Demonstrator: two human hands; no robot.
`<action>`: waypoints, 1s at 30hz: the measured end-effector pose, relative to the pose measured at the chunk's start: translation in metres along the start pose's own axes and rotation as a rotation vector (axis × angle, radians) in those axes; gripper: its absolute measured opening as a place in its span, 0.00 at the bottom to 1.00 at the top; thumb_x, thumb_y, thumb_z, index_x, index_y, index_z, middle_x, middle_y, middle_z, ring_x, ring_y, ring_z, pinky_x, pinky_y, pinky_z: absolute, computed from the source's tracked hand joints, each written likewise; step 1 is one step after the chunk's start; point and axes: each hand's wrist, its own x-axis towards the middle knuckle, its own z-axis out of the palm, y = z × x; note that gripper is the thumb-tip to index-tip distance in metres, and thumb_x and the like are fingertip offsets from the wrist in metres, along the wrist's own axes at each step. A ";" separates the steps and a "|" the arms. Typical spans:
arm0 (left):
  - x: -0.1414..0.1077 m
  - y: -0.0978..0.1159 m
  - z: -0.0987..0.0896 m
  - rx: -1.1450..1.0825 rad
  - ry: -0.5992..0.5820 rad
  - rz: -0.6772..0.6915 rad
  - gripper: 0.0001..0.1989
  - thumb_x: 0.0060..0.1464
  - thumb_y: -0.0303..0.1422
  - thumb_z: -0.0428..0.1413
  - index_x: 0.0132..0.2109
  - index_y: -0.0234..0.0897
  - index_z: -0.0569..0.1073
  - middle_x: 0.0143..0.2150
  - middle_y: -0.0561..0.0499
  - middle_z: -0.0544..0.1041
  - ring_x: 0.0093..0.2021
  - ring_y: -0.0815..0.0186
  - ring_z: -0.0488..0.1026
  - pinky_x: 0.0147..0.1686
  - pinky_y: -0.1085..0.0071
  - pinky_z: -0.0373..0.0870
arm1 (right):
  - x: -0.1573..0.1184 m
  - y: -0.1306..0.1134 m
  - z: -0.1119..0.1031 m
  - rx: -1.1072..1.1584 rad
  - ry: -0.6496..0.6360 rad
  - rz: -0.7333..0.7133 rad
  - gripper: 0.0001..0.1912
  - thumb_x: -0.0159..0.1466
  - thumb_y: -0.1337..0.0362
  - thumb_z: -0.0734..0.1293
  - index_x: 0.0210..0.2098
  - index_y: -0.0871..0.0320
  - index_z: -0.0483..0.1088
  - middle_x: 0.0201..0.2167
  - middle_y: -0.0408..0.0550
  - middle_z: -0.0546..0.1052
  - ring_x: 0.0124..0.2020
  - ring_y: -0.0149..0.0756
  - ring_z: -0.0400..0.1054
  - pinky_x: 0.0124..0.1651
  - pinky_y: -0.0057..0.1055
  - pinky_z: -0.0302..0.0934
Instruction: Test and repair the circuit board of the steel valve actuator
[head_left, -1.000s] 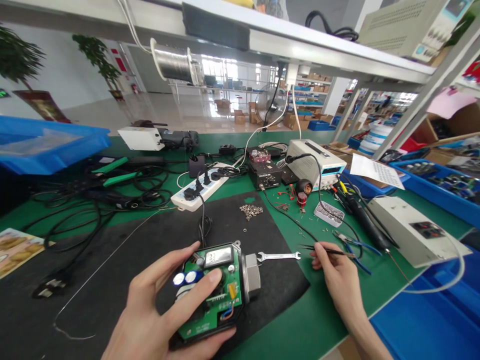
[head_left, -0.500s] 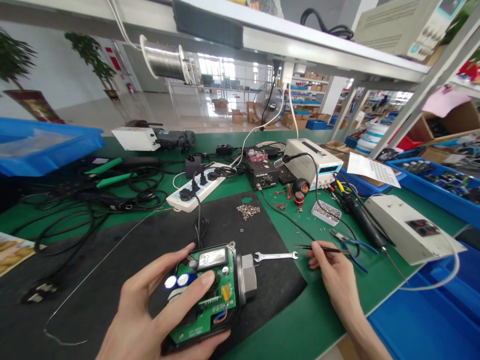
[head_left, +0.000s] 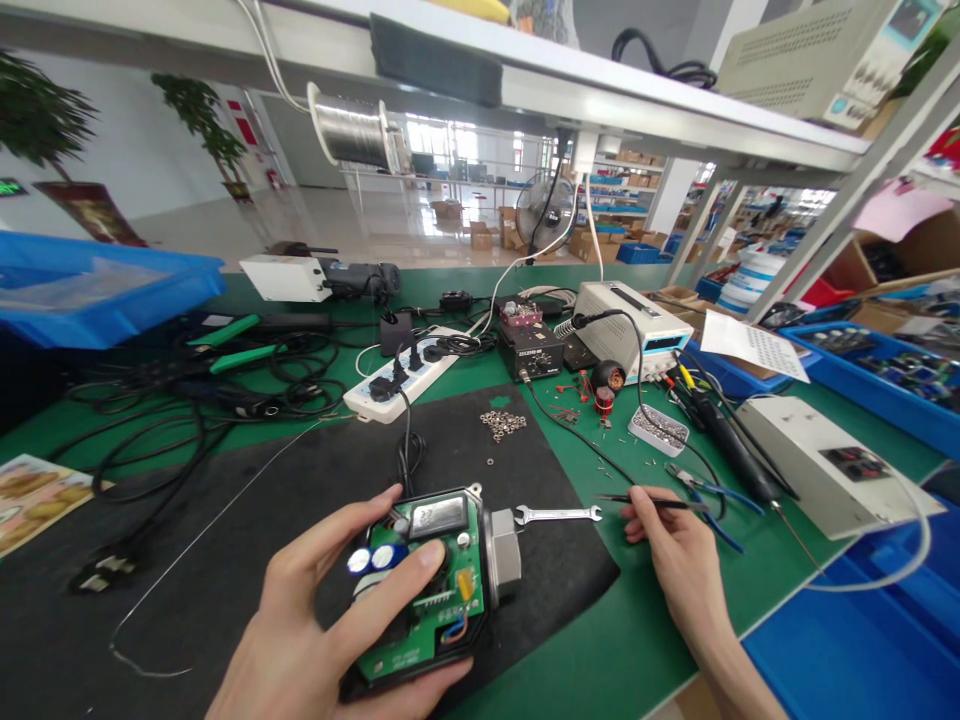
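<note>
We see the left hand (head_left: 300, 610) clamped on a black housing (head_left: 487, 600) with an open circuit board (head_left: 409, 640) inside; it is held in front of us, over the black mat (head_left: 262, 520). The thumb presses from above on the board side, while another finger reaches the far edge and one more supports from below, so, in our judgement, the housing is secure and its open side is facing us. The metal hex fitting (head_left: 506, 550) points to our right, outside this grip. The right hand (head_left: 679, 560) is closed on dark tweezers (head_left: 686, 504) near the edge of the mat, with their points directed to our left, which probably makes them ready without crossing the board. Between the two hands lies an open-end wrench (head_left: 559, 514), within easy reach, and farther back the small nuts (head_left: 502, 425) are gathered on the mat, perhaps so that they do not roll away on the green tabletop (head_left: 555, 660). Our left thumb covers some components, and the palm hides the near-left side of the housing. The underside we cannot see, both forearms are cut off by the frame, and whether the tweezer points are touching we cannot tell.
</note>
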 end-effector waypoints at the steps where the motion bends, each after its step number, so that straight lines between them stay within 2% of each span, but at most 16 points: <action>1: -0.001 0.000 0.000 0.002 -0.002 0.000 0.36 0.52 0.38 0.68 0.65 0.56 0.65 0.72 0.43 0.54 0.65 0.41 0.68 0.59 0.39 0.74 | 0.000 0.001 0.000 -0.002 0.001 0.004 0.22 0.66 0.46 0.70 0.45 0.59 0.75 0.32 0.47 0.81 0.30 0.37 0.73 0.35 0.32 0.69; 7: -0.004 0.001 -0.002 0.000 -0.006 0.011 0.36 0.50 0.39 0.70 0.65 0.52 0.67 0.72 0.41 0.54 0.67 0.41 0.67 0.60 0.40 0.75 | -0.001 -0.001 -0.001 -0.018 0.004 0.014 0.22 0.66 0.45 0.70 0.44 0.59 0.76 0.32 0.48 0.81 0.30 0.37 0.73 0.36 0.32 0.69; 14: 0.002 0.011 -0.001 -0.044 0.044 -0.053 0.30 0.55 0.39 0.67 0.63 0.56 0.68 0.71 0.44 0.56 0.67 0.43 0.66 0.60 0.39 0.73 | 0.000 0.001 0.000 -0.033 0.011 0.015 0.23 0.66 0.45 0.70 0.44 0.60 0.77 0.32 0.48 0.81 0.30 0.37 0.74 0.36 0.33 0.69; 23: 0.000 0.001 0.001 0.014 0.065 0.047 0.34 0.49 0.44 0.69 0.63 0.50 0.70 0.70 0.41 0.58 0.65 0.41 0.69 0.54 0.44 0.80 | -0.002 -0.003 0.000 -0.045 0.008 0.042 0.24 0.65 0.44 0.70 0.44 0.60 0.76 0.32 0.49 0.82 0.31 0.37 0.74 0.36 0.32 0.69; 30: 0.004 0.013 -0.004 -0.034 0.032 -0.046 0.31 0.54 0.43 0.67 0.63 0.55 0.68 0.70 0.44 0.57 0.67 0.44 0.66 0.58 0.41 0.76 | -0.001 0.002 -0.002 -0.071 -0.004 0.029 0.25 0.65 0.43 0.70 0.43 0.61 0.77 0.33 0.50 0.82 0.31 0.39 0.74 0.36 0.34 0.70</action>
